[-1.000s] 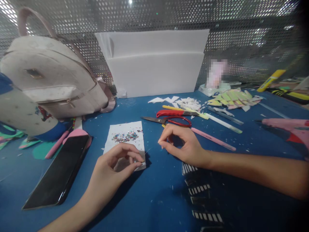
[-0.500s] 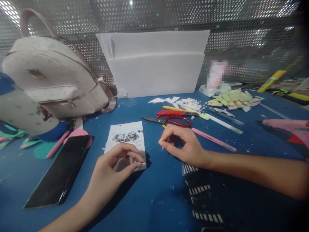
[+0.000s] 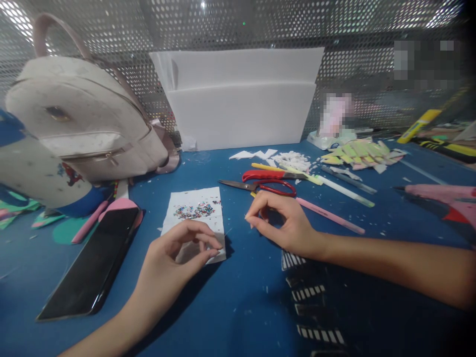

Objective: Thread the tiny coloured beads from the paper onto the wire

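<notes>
Left hand [image 3: 163, 255], over paper [image 3: 191, 197] bearing coloured bits [image 3: 195, 210], and right hand [image 3: 293, 229]: unmoved; no progress shown. Grip: right, pressed together; left, cannot be told.

Tiny multicoloured bits [image 3: 195, 210], loosely heaped on white paper [image 3: 217, 225]; paper creased, lying on blue tabletop [image 3: 241, 287].

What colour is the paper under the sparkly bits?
The paper is white, best seen in the head view.

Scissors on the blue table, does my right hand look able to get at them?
Likely yes: the right hand is close by the scissors, with nothing visible between, though whether its pinched fingers hold something is unclear.
</notes>
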Tool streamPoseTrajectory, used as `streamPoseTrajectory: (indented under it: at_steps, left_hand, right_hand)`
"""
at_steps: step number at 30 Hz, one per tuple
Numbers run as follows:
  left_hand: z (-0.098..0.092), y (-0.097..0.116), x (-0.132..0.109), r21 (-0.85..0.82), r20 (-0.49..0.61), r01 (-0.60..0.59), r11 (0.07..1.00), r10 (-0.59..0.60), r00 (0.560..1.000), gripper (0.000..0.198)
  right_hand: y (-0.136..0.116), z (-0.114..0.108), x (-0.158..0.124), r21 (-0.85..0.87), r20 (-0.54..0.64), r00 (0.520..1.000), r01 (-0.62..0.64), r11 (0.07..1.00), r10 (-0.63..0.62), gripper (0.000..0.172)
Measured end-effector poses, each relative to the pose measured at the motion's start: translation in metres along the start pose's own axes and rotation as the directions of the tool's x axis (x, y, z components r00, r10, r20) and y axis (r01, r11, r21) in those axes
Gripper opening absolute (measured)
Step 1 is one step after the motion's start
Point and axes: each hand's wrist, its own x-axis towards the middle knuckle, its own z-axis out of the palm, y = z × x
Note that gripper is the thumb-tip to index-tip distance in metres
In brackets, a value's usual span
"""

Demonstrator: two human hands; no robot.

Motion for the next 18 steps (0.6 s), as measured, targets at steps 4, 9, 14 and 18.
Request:
streamPoseTrajectory:
  at_steps: [4,9,14,18]
  left_hand:
    - [0.0006,0.0007,-0.0011,-0.007,-0.006,-0.003,1.000,0.003,1.000,0.012]
    - [0.0019,0.0000,-0.0005,-0.005,-0.017,0.005,1.000,-0.005,1.000,0.012]
    - [0.0002,-0.0032,0.0000,0.019,0.001,-0.030,0.999,0.030,1.000,0.011]
    - [-0.0004,-0.0064,-0.0002,0.052,-0.009,-0.055,0.997,0.056,0.998,0.011]
  right_hand:
    - [-0.0004,-0.0002,0.0003,-0.007,0.001,1.000,-0.007,1.000,0.007,0.005]
    - [0.0007,-0.0002,0.0006,-0.012,0.010,1.000,-0.006,1.000,0.006,0.005]
    - [0.0026,-0.0002,-0.0008,-0.041,0.040,0.999,0.001,0.999,0.001,0.004]
    - [0.0020,-0.0001,-0.0009,-0.068,0.057,0.998,0.010,0.998,-0.006,0.004]
